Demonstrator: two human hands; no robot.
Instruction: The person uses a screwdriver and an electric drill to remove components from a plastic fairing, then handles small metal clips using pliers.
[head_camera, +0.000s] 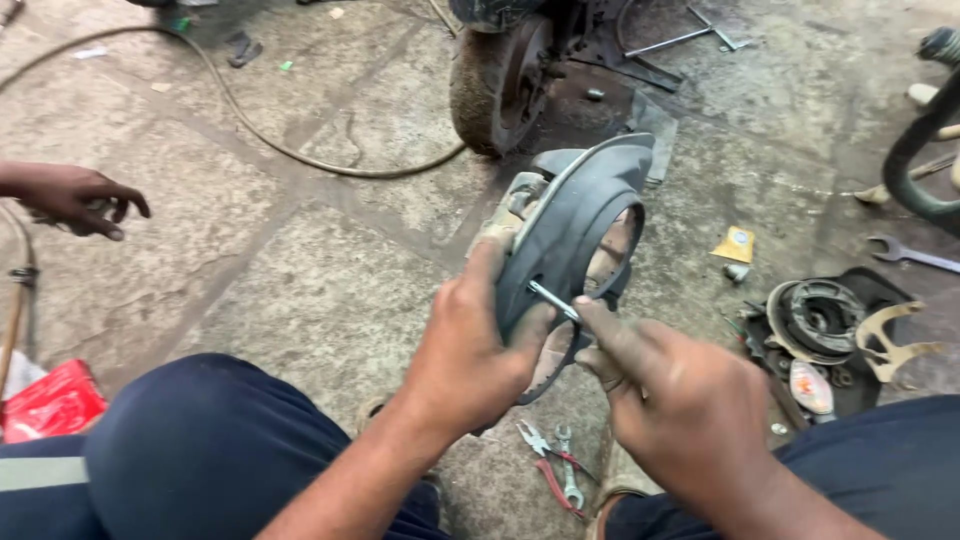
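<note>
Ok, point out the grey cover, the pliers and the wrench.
grey cover (585, 205), head view, on its curved outer face.
pliers (545, 462), head view, at the red handles.
wrench (912, 255), head view, on the shaft.

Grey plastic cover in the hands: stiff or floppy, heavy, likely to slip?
The cover looks like thin moulded plastic that keeps its curved shape, so probably stiff with some flex. The left hand props it up alone, so likely light. Both hands look grimy, and the right hand presses a tool in, so it might slip.
</note>
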